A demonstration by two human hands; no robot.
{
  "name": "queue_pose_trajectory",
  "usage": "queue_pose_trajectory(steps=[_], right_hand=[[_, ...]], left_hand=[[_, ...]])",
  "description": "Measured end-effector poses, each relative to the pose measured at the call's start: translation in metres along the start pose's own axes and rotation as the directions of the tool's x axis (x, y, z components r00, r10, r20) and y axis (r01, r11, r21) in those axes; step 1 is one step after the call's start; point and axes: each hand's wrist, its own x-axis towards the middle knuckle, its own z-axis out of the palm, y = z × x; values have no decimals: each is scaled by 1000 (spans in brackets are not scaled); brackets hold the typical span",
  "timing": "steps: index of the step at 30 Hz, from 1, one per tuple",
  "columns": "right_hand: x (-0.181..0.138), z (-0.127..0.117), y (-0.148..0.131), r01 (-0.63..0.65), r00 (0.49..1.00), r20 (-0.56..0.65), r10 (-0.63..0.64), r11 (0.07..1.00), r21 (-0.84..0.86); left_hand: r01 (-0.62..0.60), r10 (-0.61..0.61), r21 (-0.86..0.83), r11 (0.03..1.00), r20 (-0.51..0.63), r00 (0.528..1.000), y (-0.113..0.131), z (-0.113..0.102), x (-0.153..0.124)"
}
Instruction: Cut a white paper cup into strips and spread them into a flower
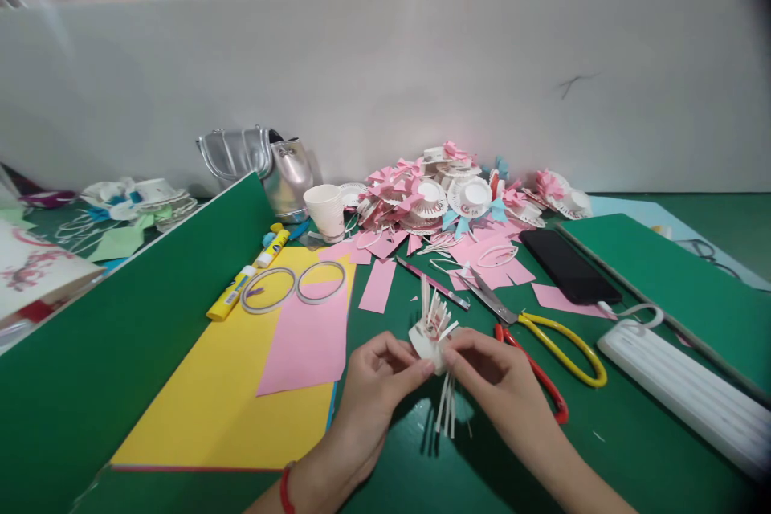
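Observation:
Between my two hands is a white paper cup cut into narrow strips (429, 337), the strips fanning up and some hanging below. My left hand (382, 377) pinches its left side between thumb and fingers. On its right side, the fingertips of my right hand (497, 373) are closed on the paper. Scissors (542, 329) with one yellow and one red handle lie open just beyond my right hand. A utility knife (434, 283) rests on the green table (397, 466) behind the cut cup. Pink paper pieces (378, 286) are scattered near it.
Yellow sheets (217, 409) carry pink paper, two tape rolls (268, 291) and glue sticks (232, 293). A whole paper cup (325, 210) stands behind. Small paper hats with pink bows (422, 197) are heaped at the back. To the right are a phone (569, 267) and a power strip (687, 385).

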Motion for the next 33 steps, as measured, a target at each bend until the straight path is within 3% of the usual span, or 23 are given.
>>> queue_pose_trajectory(steps=[4,9,13,19,33], right_hand=[[4,-5,-5,-83,996,32,82,996,42],[6,-9,-6,-137,988,80,133,989,48],[5,-8,-5,-124,988,98,119,991,42],[3,-5,-5,-42,999,21,42,999,6],[-1,-6,2,59,997,-45,-60,998,-30]], left_hand=[[-75,69,136,988,42,997,6,-4,2],[-116,94,185,976,121,988,12,-5,1],[-170,131,248,954,166,977,14,-4,0],[-236,204,362,902,125,971,15,-3,-3],[-143,133,220,965,61,989,19,-1,-1]])
